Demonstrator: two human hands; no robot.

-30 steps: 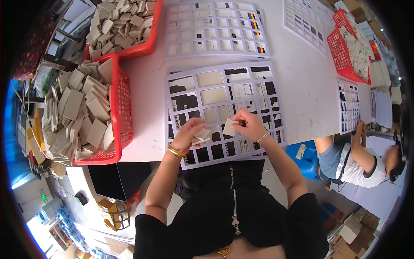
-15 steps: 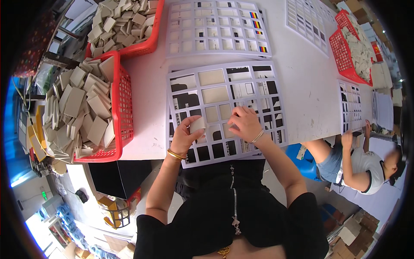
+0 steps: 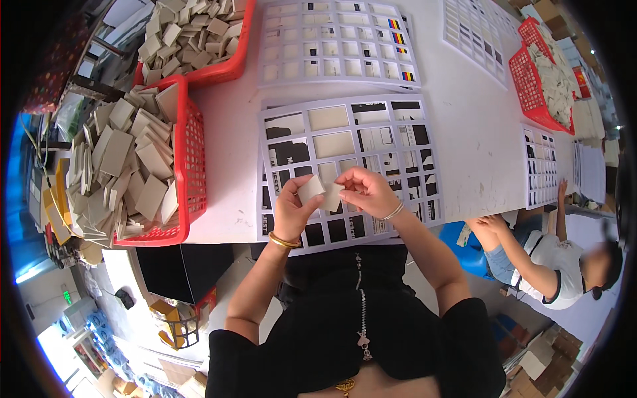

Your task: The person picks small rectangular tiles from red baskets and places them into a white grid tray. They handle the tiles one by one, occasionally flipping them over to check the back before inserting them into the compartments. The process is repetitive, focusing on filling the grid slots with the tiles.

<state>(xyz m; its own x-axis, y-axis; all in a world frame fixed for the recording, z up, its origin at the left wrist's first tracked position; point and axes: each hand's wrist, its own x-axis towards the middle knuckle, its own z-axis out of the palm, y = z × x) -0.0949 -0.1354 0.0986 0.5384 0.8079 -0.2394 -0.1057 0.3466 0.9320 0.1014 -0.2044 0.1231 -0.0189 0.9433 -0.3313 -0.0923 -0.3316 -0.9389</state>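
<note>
My left hand (image 3: 296, 205) is closed on a small beige square of board (image 3: 310, 190), pinched between thumb and fingers. A second beige board piece (image 3: 333, 197) sits in the pinch of my right hand (image 3: 367, 192), close beside the first. Both hands are over a white grid frame (image 3: 312, 159) lying on the table. Its windows show plain beige pieces in some places and black-and-white printed patches in others. My hands and forearms hide part of its lower rows.
Red baskets heaped with beige board pieces stand at the left, one nearer (image 3: 192, 159) and one farther (image 3: 247, 40). Another grid frame (image 3: 338, 85) lies beyond mine on the white table (image 3: 229, 132). At right are a red basket (image 3: 527, 86) and a co-worker (image 3: 537, 259).
My right hand has lifted a board piece off the frame and come left, towards my left hand. The left hand's piece has tilted. At right, the co-worker's arms have shifted.
</note>
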